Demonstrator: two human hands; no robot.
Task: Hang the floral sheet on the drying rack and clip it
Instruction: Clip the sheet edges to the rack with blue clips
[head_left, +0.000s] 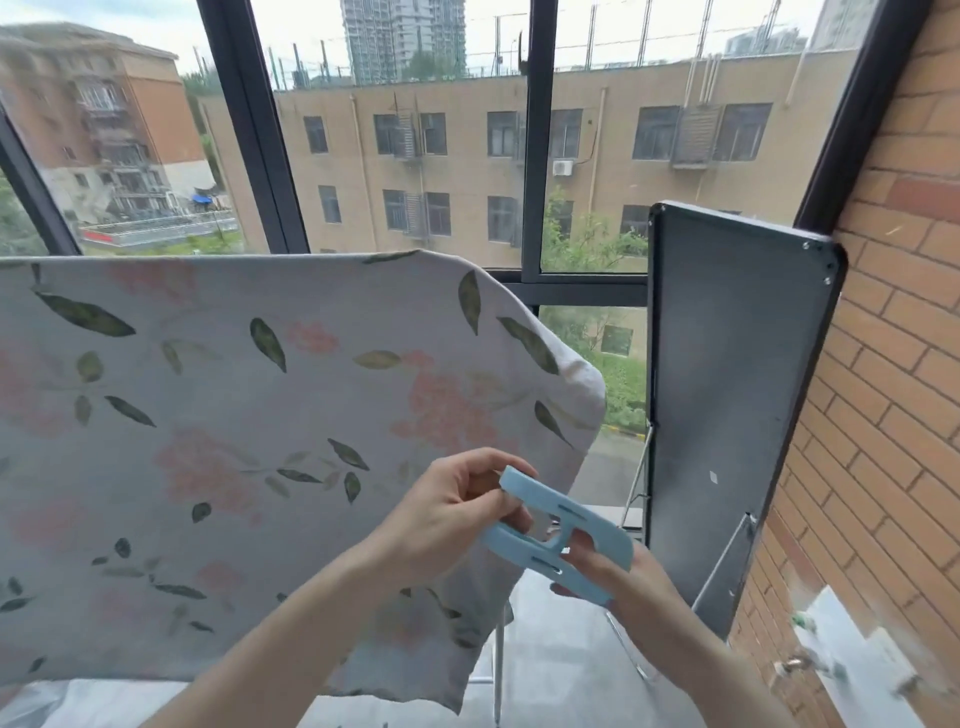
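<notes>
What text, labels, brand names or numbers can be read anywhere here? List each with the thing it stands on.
None can be read.
The blue clip, held in both hands, shows only slots, no lettering.
The floral sheet carries only leaves and flowers.
The dark panel bears a small pale mark, too small to read.
A red strip at street level outside is too blurred to read.

2 bare forearms, no sleeves in view, hands (447, 514) without rings or gloves
</notes>
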